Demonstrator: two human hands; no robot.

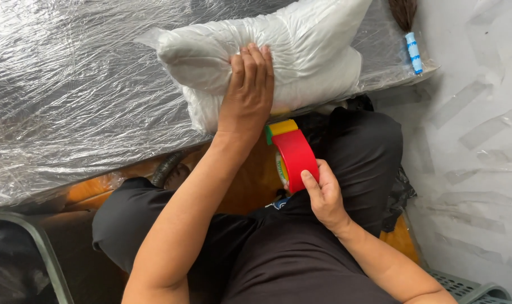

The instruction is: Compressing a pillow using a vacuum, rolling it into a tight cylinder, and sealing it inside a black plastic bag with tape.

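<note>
The white bag (301, 50) lies on a table covered in shiny plastic wrap (70, 84), and the left hand (249, 93) presses down on it with its fingers flat and close together, not curled around anything. The right hand (323, 194) grips a red tape holder (294, 155), thumb on the red side and the other fingers tucked behind it, just below the left wrist and the bag's near edge. A small brush with a blue handle (412, 48) lies far off past the bag.
</note>
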